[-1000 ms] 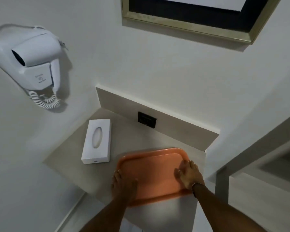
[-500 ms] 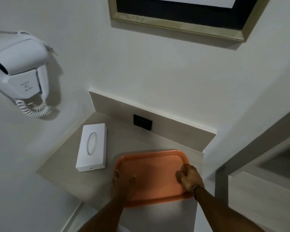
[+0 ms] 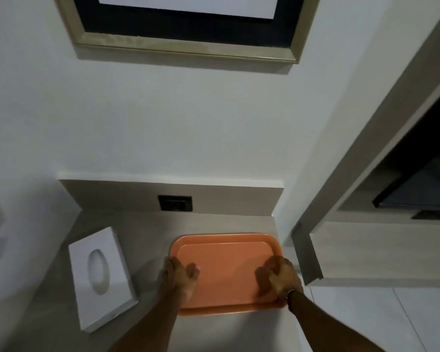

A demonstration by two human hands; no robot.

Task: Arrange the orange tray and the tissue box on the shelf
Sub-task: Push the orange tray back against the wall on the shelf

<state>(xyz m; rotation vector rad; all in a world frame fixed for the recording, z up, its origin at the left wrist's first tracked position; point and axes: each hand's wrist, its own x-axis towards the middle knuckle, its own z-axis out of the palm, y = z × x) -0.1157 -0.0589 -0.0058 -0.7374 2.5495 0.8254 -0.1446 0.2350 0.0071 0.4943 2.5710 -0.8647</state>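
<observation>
The orange tray (image 3: 226, 265) lies flat on the beige shelf (image 3: 142, 232), close to its right end. My left hand (image 3: 178, 278) grips the tray's left rim, thumb inside the tray. On the right rim sits my right hand (image 3: 281, 278), fingers curled over the edge. A white tissue box (image 3: 102, 278) with an oval opening lies flat on the shelf to the left of the tray, apart from it.
A dark wall socket (image 3: 175, 203) sits in the shelf's low back panel. A framed picture (image 3: 188, 29) hangs above. Right of the shelf a wall corner (image 3: 300, 174) stands, with a wooden unit (image 3: 381, 247) and dark screen beyond.
The view has swung right, so the wall hair dryer has left the frame. Both hands have shifted on the tray rims, and the tray now sits squarer to the shelf.
</observation>
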